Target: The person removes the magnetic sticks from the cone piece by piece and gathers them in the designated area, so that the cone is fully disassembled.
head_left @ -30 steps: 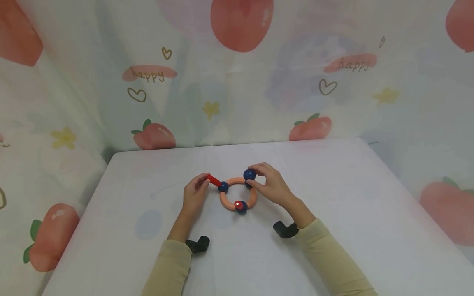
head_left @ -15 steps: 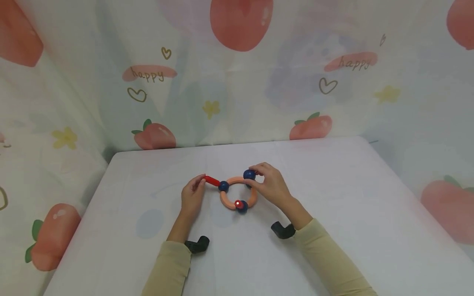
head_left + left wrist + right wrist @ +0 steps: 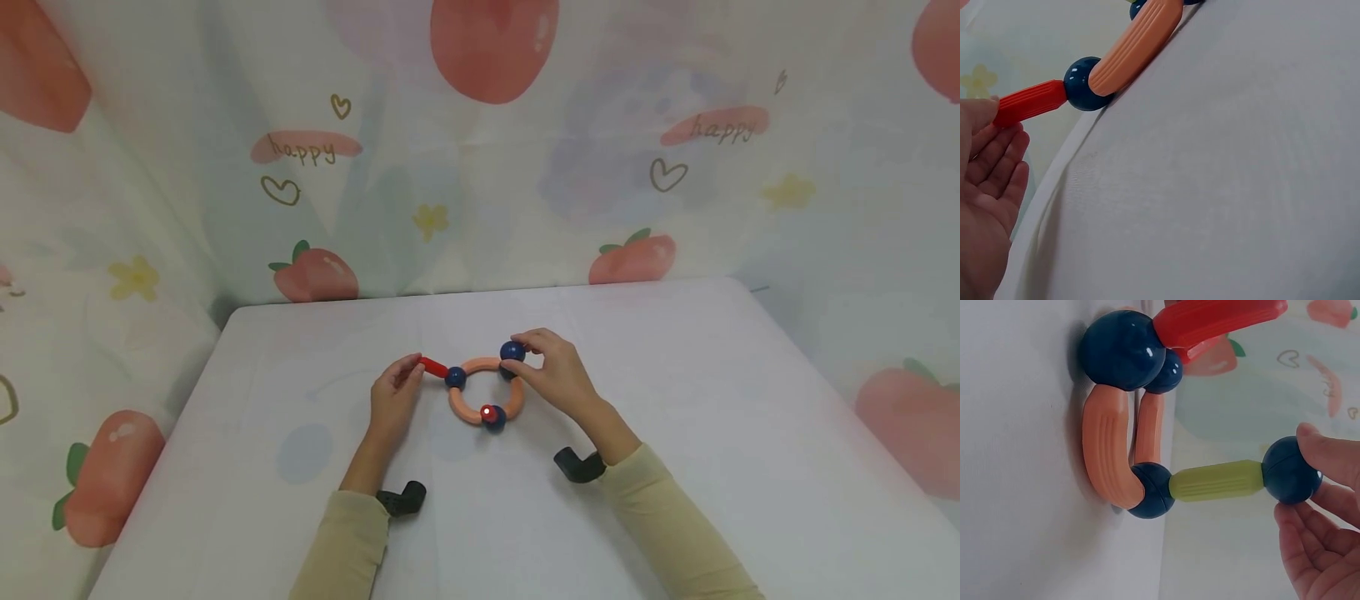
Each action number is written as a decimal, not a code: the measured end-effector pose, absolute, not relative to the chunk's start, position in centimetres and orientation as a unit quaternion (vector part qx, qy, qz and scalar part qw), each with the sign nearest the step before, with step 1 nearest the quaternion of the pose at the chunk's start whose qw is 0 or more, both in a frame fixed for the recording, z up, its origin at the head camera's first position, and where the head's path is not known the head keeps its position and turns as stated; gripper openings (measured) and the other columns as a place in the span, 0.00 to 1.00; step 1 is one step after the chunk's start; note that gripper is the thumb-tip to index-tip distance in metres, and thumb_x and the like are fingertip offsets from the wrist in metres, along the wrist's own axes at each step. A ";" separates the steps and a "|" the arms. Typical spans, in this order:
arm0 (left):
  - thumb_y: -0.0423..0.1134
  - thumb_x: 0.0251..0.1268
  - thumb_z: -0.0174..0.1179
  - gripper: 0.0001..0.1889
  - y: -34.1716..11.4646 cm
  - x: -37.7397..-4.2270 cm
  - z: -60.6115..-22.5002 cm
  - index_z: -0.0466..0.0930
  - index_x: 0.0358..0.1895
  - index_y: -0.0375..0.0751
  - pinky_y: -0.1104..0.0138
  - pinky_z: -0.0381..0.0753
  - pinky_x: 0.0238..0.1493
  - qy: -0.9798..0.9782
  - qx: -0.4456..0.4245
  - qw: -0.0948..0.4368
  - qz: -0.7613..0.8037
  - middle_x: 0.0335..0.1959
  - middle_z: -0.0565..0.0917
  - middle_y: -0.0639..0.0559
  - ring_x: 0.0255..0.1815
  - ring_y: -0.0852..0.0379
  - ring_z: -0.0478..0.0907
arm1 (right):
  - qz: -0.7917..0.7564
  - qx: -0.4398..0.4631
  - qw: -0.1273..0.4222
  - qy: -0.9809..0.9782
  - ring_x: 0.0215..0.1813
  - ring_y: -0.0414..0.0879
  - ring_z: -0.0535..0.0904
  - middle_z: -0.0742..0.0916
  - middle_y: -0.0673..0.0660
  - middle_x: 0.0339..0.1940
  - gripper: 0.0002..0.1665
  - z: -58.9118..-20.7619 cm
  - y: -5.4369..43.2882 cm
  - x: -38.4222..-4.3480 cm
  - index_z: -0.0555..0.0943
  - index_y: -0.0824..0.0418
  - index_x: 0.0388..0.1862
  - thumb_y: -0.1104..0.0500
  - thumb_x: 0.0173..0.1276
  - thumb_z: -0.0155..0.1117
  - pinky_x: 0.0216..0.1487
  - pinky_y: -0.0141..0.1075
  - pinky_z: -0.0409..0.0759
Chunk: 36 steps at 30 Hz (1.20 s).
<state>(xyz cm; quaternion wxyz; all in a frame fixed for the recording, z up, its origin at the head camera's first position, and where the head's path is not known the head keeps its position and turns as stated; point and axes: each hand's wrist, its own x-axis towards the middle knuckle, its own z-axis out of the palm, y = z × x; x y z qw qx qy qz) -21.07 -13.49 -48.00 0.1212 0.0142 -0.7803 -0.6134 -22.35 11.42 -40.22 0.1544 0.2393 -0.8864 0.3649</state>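
Observation:
A ring of curved orange sticks [image 3: 462,407] joined by blue balls lies on the white table. My left hand [image 3: 393,398] pinches the outer end of a red stick [image 3: 1032,102], whose other end meets the left blue ball [image 3: 1082,84]. With thumb and fingertips, my right hand [image 3: 561,377] pinches a blue ball [image 3: 1291,470]. That ball tops a yellow-green stick [image 3: 1216,481] rising from a lower ball [image 3: 1150,490] of the ring. A second red stick [image 3: 1219,320] stands up from the front ball [image 3: 495,420], untouched by either hand.
The white table [image 3: 675,350] extends around the ring on all sides. Behind it hangs a patterned cloth [image 3: 480,175]. Black wrist mounts [image 3: 402,498] jut from beneath both sleeves.
My left hand and the red stick's outer end swing slightly left, then back right. My right hand stays on the top ball; hand and ring now appear slightly further right.

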 end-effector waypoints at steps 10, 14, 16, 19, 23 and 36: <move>0.43 0.62 0.59 0.15 -13.9 -19.6 -47.1 0.78 0.51 0.45 0.61 0.75 0.51 -0.816 0.017 0.095 -0.569 0.47 0.80 0.54 0.50 0.57 0.75 | 0.349 0.211 0.136 -0.903 0.36 0.52 0.76 0.79 0.59 0.35 0.23 -39.6 11.8 -22.1 0.79 0.64 0.51 0.59 0.56 0.70 0.36 0.41 0.77; 0.43 0.61 0.60 0.15 -14.2 -19.1 -46.9 0.79 0.50 0.43 0.59 0.75 0.51 -0.846 -0.010 0.102 -0.523 0.47 0.80 0.53 0.50 0.56 0.74 | 0.348 0.217 0.130 -0.903 0.35 0.50 0.76 0.79 0.59 0.37 0.22 -39.5 11.7 -22.3 0.78 0.66 0.51 0.61 0.57 0.69 0.36 0.41 0.77; 0.43 0.61 0.60 0.15 -14.3 -19.0 -46.6 0.79 0.50 0.42 0.59 0.75 0.51 -0.862 -0.028 0.126 -0.491 0.46 0.80 0.53 0.50 0.56 0.74 | 0.349 0.219 0.127 -0.902 0.36 0.50 0.76 0.79 0.60 0.38 0.22 -39.5 11.7 -22.3 0.78 0.67 0.51 0.62 0.58 0.68 0.37 0.43 0.78; 0.40 0.61 0.61 0.15 -13.6 -19.0 -45.6 0.78 0.50 0.39 0.58 0.74 0.51 -0.875 -0.062 0.182 -0.445 0.46 0.80 0.51 0.50 0.55 0.74 | 0.347 0.221 0.125 -0.903 0.38 0.50 0.76 0.79 0.60 0.39 0.23 -39.4 11.8 -22.3 0.77 0.67 0.52 0.62 0.58 0.68 0.40 0.44 0.78; 0.38 0.59 0.62 0.17 -11.1 -19.7 -43.4 0.77 0.51 0.37 0.59 0.73 0.52 -0.889 -0.128 0.221 -0.381 0.47 0.79 0.48 0.50 0.53 0.74 | 0.341 0.228 0.130 -0.903 0.39 0.50 0.77 0.80 0.61 0.41 0.23 -39.5 11.7 -22.3 0.77 0.68 0.52 0.62 0.58 0.67 0.40 0.44 0.78; 0.43 0.58 0.63 0.17 -4.3 -24.3 -42.6 0.80 0.48 0.37 0.62 0.73 0.52 -0.898 -0.196 0.039 -0.391 0.42 0.82 0.49 0.47 0.54 0.76 | 0.353 0.259 0.131 -0.890 0.41 0.52 0.78 0.81 0.63 0.43 0.23 -39.3 12.2 -22.1 0.76 0.70 0.51 0.62 0.58 0.68 0.41 0.42 0.79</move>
